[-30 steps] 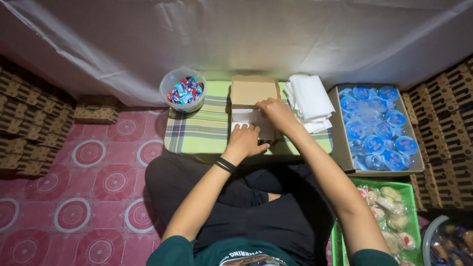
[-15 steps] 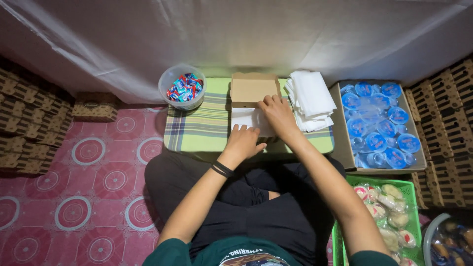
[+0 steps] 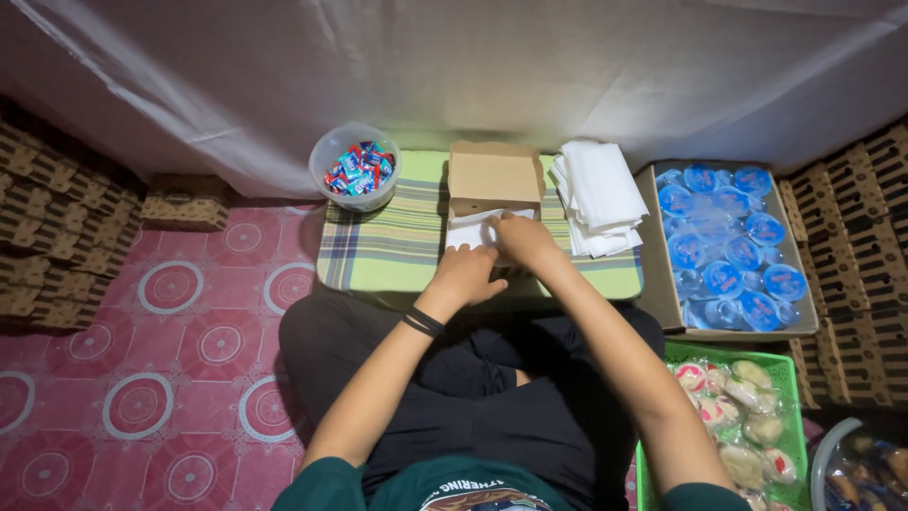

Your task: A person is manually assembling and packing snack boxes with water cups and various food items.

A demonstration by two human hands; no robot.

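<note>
Both hands meet at the open cardboard box [image 3: 494, 180] mid-tabletop [image 3: 397, 251]: the right hand [image 3: 523, 238] pinches white paper [image 3: 470, 230] at its front edge, the left hand [image 3: 466, 275] rests curled just nearer, holding nothing visible. Left of the box sits a candy bowl [image 3: 356, 167]; right, a napkin stack [image 3: 600, 196], then a tray of blue-lidded cups [image 3: 724, 246].

We seem to be in a home-run packing spot set up on the floor rather than a proper workshop: a red patterned mat [image 3: 142, 360] underfoot, a white plastic sheet [image 3: 473, 66] hung as a backdrop, and a low table with a striped cloth [image 3: 388, 246]. Around us sit stacks of flat patterned cartons [image 3: 38, 227], a tray of sealed water cups [image 3: 724, 246], a green crate of wrapped buns [image 3: 738, 426] and a tub of sweets [image 3: 357, 167].
</note>
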